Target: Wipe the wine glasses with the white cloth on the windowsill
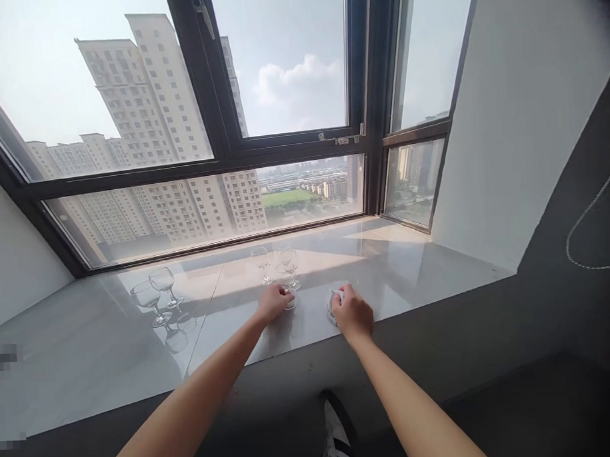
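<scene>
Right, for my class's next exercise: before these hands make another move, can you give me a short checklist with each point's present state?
1. Left hand on the front glass: ok, it grips low, near the stem.
2. Front glass upright: ok, it stands on the sill.
3. Cloth in the right hand: ok, bunched in its grasp.
4. Cloth well back from the sill's front edge: not ok, it is close to it.
5. Gap between the front glass and the two glasses behind: cannot tell, the view overlaps.
6. Pair of glasses at left upright: ok, both stand.
</scene>
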`<state>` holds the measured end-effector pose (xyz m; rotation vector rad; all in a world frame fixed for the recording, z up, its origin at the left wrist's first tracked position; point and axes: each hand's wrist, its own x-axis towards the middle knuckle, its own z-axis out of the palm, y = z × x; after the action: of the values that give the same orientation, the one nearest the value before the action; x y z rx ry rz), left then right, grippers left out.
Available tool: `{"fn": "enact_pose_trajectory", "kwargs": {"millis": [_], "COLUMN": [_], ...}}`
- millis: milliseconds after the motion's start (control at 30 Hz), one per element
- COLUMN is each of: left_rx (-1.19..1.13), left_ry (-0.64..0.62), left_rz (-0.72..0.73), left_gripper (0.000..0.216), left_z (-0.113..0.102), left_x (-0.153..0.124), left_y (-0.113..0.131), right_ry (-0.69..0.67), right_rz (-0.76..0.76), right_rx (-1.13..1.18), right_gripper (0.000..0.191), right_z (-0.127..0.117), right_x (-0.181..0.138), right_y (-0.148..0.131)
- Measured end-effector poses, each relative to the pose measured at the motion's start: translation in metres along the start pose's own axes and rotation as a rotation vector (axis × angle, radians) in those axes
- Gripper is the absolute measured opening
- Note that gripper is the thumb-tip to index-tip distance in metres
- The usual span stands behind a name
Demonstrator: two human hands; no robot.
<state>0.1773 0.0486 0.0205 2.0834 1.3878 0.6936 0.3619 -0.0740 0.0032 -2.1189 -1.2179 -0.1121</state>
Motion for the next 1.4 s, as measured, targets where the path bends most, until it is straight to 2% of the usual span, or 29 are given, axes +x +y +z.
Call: {"fn": "enact_pose_trajectory", "kwargs": {"millis": [133, 233, 333, 500, 667, 933, 1100, 1167, 1233, 1267, 1333, 1400], "left_rx": [0.166, 0.284, 0.423, 0.547, 0.513, 0.425, 0.403, 0.35, 0.309, 0.287, 0.146, 0.053], "left_ry": [0.079, 0.149, 0.274, 0.463, 0.569, 0.527, 0.67, 0.742, 0.782, 0.763, 0.576, 0.375], "left_rz": [0.019, -0.056, -0.195, -0.504, -0.712, -0.754, -0.931, -0.92, -0.819, -0.737, -0.454, -0.183], "left_gripper": [0.024, 0.027, 0.028, 0.037, 0.044, 0.052, 0.074, 0.076, 0.064, 0.054, 0.034, 0.025], "left_z": [-0.046, -0.091, -0.135, -0.192, -0.217, -0.216, -0.2, -0.187, -0.17, -0.159, -0.134, -0.104], "left_x": [-0.04, -0.073, -0.096, -0.11, -0.11, -0.105, -0.109, -0.116, -0.122, -0.123, -0.121, -0.108], "left_y": [-0.042, -0.085, -0.125, -0.172, -0.195, -0.191, -0.178, -0.165, -0.147, -0.136, -0.11, -0.082], "right_ry": [-0.011, 0.002, 0.004, 0.009, 0.015, -0.008, 0.028, 0.033, 0.038, 0.04, 0.042, 0.04], "right_rz": [0.016, -0.002, -0.007, -0.011, -0.008, -0.019, -0.032, -0.033, -0.029, -0.026, -0.018, -0.01], "right_rx": [-0.008, -0.006, -0.01, -0.027, -0.026, -0.028, -0.012, -0.012, -0.016, -0.017, -0.019, -0.018], "right_gripper": [0.023, 0.023, 0.024, 0.023, 0.022, 0.024, 0.021, 0.021, 0.021, 0.021, 0.021, 0.021], "right_z": [0.0, 0.002, 0.004, 0.004, 0.003, 0.002, 0.006, 0.008, 0.009, 0.009, 0.009, 0.008], "right_x": [0.0, 0.0, -0.001, -0.001, -0.001, -0.002, -0.001, -0.001, 0.0, 0.0, 0.0, 0.0], "right_y": [0.0, 0.001, 0.003, 0.003, 0.002, 0.003, 0.005, 0.006, 0.006, 0.006, 0.005, 0.004]}}
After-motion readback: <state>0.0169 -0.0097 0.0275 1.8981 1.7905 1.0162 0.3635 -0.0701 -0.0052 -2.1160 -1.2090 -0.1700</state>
